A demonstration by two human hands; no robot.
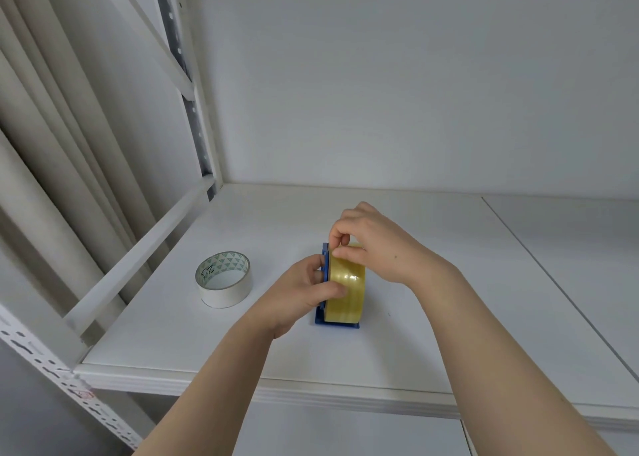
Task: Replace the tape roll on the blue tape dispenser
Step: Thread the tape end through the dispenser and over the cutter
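The blue tape dispenser [325, 320] stands upright on the white shelf board [432, 317], with a yellowish clear tape roll [347, 293] mounted in it. My left hand [304, 293] grips the dispenser's left side, thumb pressed on the roll's face. My right hand [377, 244] comes over the top of the roll and pinches at its upper edge with thumb and forefinger. Most of the dispenser is hidden behind the roll and my hands. A white tape roll [224, 279] with a green-patterned core lies flat on the board to the left, apart from both hands.
The shelf board has a white back wall and a slanted white metal rail [138, 262] along its left side. A perforated upright [41, 358] stands at the front left corner. A seam [553, 282] splits the board on the right.
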